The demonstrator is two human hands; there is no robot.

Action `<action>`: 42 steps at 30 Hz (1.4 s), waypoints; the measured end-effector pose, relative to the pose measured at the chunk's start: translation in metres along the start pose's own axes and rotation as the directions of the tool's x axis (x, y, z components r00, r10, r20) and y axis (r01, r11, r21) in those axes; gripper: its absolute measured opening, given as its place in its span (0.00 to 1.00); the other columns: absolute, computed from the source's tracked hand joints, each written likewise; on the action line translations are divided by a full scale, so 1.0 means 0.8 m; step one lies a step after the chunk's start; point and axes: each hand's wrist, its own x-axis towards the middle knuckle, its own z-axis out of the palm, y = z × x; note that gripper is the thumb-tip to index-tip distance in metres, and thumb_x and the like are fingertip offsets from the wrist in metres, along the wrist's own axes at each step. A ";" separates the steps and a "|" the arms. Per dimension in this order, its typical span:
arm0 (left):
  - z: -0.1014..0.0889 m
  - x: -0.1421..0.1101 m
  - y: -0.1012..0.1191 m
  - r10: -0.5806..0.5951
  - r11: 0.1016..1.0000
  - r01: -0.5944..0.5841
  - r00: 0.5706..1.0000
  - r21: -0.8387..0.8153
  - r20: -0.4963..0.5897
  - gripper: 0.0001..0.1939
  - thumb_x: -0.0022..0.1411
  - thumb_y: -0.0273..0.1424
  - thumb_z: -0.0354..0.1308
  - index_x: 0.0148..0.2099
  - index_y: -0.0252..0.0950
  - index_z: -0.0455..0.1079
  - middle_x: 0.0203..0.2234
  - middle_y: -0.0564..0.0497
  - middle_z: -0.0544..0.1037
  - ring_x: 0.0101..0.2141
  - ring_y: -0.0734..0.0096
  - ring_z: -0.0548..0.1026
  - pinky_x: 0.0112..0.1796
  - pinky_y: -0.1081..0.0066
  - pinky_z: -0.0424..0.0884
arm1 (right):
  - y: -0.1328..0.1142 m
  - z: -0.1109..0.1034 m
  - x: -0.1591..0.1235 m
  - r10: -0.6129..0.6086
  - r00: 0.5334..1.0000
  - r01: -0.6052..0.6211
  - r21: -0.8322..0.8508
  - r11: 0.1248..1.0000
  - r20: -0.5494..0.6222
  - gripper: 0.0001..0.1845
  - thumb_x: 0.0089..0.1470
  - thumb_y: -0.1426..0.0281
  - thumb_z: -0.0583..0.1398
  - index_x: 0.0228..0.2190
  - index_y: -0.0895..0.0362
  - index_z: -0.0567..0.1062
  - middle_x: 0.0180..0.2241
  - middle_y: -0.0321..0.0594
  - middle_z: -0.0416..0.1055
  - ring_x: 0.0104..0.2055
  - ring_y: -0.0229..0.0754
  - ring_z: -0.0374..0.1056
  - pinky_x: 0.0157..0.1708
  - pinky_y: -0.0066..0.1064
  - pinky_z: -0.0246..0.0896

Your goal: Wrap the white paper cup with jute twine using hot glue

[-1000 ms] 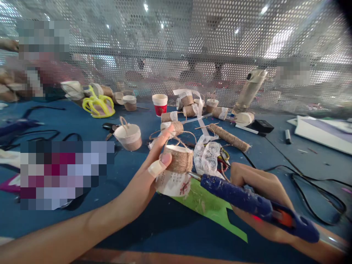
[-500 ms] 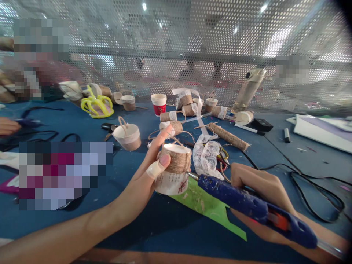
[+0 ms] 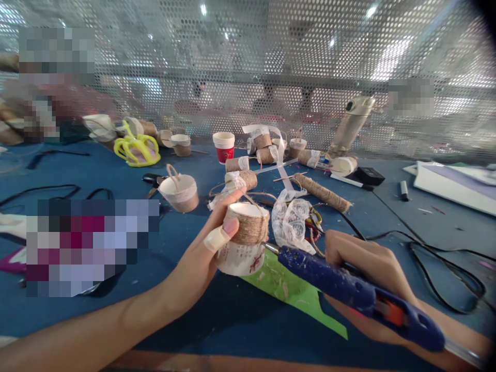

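Observation:
My left hand [image 3: 211,243] is closed round the left side of a paper cup [image 3: 242,261], with a tape strip on the thumb. Brown twine [image 3: 250,227] wraps the cup's upper part and loops over it as a handle; the lower part is white with printed characters. In my right hand [image 3: 368,263] is a blue hot glue gun [image 3: 329,279], gripped from behind. Its metal nozzle points left and meets, or nearly meets, the cup at the lower edge of the twine. A green sheet [image 3: 290,289] lies beneath the cup and gun.
White lace [image 3: 290,219] and a twine roll [image 3: 321,191] lie beyond the cup. A finished-looking small basket [image 3: 180,194] stands to the left. Several twine-wrapped cups, a red paper cup [image 3: 223,148] and a bottle [image 3: 352,124] line the mesh screen [image 3: 232,62]. Black cable [image 3: 418,253] coils at right.
My left index finger and thumb have shifted slightly on the cup, which has moved a little. The glue gun stays nearly still. Another person's hand at the left edge has gone from view.

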 end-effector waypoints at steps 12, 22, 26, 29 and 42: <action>0.015 0.002 0.015 -0.114 0.981 0.118 0.993 -0.157 0.033 0.21 0.63 0.46 0.60 0.55 0.44 0.73 0.42 0.50 0.82 0.40 0.62 0.80 0.40 0.68 0.74 | 0.005 0.003 -0.003 0.023 1.000 -0.023 -0.001 1.000 -0.019 0.17 0.45 0.73 0.62 0.27 0.51 0.56 0.24 0.27 0.54 0.22 0.34 0.49 0.21 0.26 0.46; 0.006 -0.001 0.006 -0.143 0.987 0.142 0.990 -0.078 -0.001 0.22 0.65 0.42 0.58 0.60 0.49 0.70 0.53 0.51 0.78 0.50 0.57 0.75 0.43 0.69 0.73 | -0.003 0.000 -0.004 0.016 0.999 -0.014 -0.044 0.999 0.042 0.20 0.41 0.78 0.61 0.29 0.50 0.53 0.24 0.29 0.54 0.21 0.35 0.47 0.20 0.28 0.45; 0.007 0.001 0.007 -0.123 0.988 0.120 0.992 -0.101 -0.024 0.23 0.65 0.42 0.58 0.61 0.47 0.70 0.48 0.50 0.80 0.44 0.61 0.77 0.45 0.67 0.72 | -0.004 -0.001 -0.003 0.007 1.000 -0.006 -0.069 0.998 0.019 0.20 0.43 0.78 0.60 0.28 0.50 0.53 0.23 0.29 0.55 0.21 0.35 0.48 0.20 0.29 0.46; 0.007 0.002 0.008 -0.104 0.990 0.101 0.994 -0.095 -0.035 0.23 0.66 0.43 0.57 0.61 0.47 0.70 0.44 0.51 0.81 0.41 0.62 0.77 0.44 0.66 0.72 | -0.003 -0.002 -0.001 0.014 1.000 -0.013 -0.057 0.998 0.022 0.20 0.43 0.78 0.60 0.28 0.50 0.53 0.23 0.29 0.55 0.21 0.36 0.48 0.20 0.29 0.46; 0.008 -0.001 0.008 -0.122 0.991 0.122 0.993 -0.063 0.003 0.22 0.65 0.42 0.59 0.60 0.48 0.70 0.46 0.51 0.80 0.41 0.60 0.77 0.42 0.66 0.73 | -0.008 0.003 -0.003 0.011 1.000 -0.011 -0.023 1.000 0.002 0.20 0.45 0.76 0.60 0.28 0.51 0.52 0.24 0.30 0.51 0.23 0.37 0.45 0.21 0.31 0.42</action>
